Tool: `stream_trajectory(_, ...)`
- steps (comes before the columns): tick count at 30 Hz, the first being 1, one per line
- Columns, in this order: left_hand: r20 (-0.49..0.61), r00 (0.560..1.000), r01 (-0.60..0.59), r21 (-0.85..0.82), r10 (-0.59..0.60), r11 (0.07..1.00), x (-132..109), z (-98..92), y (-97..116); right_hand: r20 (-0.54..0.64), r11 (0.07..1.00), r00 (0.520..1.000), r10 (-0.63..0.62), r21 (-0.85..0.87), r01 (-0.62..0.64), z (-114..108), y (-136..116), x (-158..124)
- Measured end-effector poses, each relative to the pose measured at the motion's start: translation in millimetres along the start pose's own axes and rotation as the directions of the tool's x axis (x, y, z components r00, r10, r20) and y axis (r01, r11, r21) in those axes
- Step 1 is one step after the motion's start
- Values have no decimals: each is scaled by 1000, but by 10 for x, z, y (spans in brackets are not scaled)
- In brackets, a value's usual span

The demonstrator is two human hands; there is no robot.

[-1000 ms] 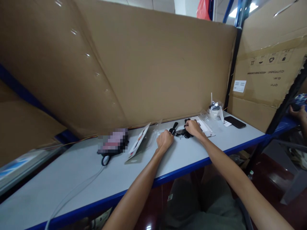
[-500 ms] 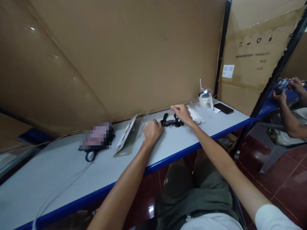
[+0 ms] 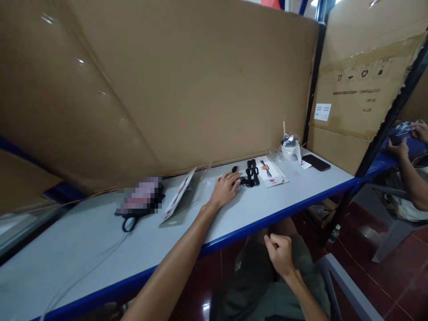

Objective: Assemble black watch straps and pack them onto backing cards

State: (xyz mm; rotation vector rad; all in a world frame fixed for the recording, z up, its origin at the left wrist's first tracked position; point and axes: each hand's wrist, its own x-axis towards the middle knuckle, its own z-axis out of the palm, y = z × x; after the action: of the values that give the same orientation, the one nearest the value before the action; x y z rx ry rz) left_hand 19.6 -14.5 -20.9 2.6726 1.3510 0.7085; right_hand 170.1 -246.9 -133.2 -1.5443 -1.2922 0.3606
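Observation:
My left hand [image 3: 225,188] rests on the table with its fingers stretched out over a few small black and shiny pieces. Its fingers partly cover these, so their kind is unclear. Just right of the fingertips lie several black-handled utensils [image 3: 255,172] in a cluster, and one dark rounded end [image 3: 234,169] shows behind the fingers. My right hand [image 3: 281,253] is above my lap, below the table edge, with its fingers curled closed; nothing shows in it. A printed card [image 3: 270,171] picturing a black-handled utensil lies beside the cluster.
Another printed card [image 3: 179,196] leans with clear plastic left of my left hand. Further left is a dark pouch [image 3: 157,203] with a blurred top. A plastic-wrapped cup [image 3: 289,147] and a phone [image 3: 316,162] are at right. Cardboard [image 3: 187,84] walls the back. A co-worker's hand [image 3: 397,149] shows far right.
My right hand has left the black utensils and dropped back over my lap, closed. My left hand has opened out from its grip on a black handle and lies over the pieces.

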Motion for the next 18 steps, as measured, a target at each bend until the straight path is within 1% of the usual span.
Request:
stream_trajectory(3, 85, 989, -115, -52, 119, 992, -20, 40, -28, 100, 983, 980, 174, -77, -167, 117, 307, 70)
stream_trajectory(5, 87, 984, -149, -83, 156, 985, -21, 60, -56, 144, 962, 956, 256, -136, -238, 155, 490, 97)
stream_trajectory(7, 61, 985, -156, -87, 162, 984, -19, 68, -80, 160, 938, 938, 308, -213, -272, 176, 657, 101)
stream_trajectory(10, 36, 990, -135, -40, 137, 990, -17, 65, -103, 172, 918, 925, 340, -275, -287, 208, 880, 83)
stream_trajectory(13, 24, 995, -93, 2, 93, 996, -16, 56, -114, 201, 934, 924, 324, -222, -279, 255, 1064, 95)
stream_trajectory(14, 23, 997, -79, 2, 79, 997, -14, 53, -115, 189, 939, 929, 317, -200, -280, 269, 1109, 117)
stream_trajectory(16, 24, 998, -51, -11, 51, 999, -11, 43, -110, 127, 946, 945, 302, -161, -281, 283, 1160, 199)
stream_trajectory(18, 18, 999, -29, -18, 30, 999, -11, 29, -91, 63, 946, 951, 302, -143, -291, 274, 1149, 325)
